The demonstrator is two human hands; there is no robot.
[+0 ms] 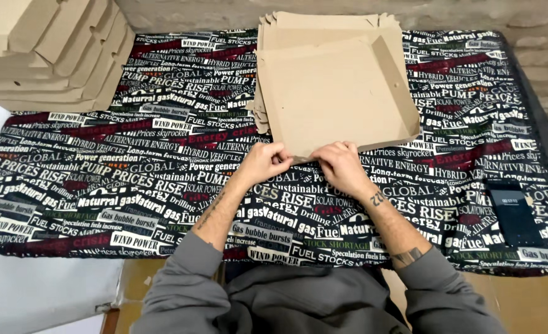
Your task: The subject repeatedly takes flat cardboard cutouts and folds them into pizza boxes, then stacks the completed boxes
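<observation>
A flat brown cardboard box blank (pixel 339 93) lies on top of a stack of similar cardboard blanks (pixel 323 23) at the back middle of the table. Its right flap stands partly raised. My left hand (pixel 264 162) and my right hand (pixel 340 166) both pinch the near edge of the top blank, the fingers curled over the cardboard flap. The two hands sit close together, a little apart, at the middle of the table.
A printed black, white and red cloth (pixel 131 161) covers the table. Folded cardboard boxes (pixel 51 49) are piled at the back left. A dark phone (pixel 514 211) lies at the right. A brick wall (pixel 533 12) runs behind.
</observation>
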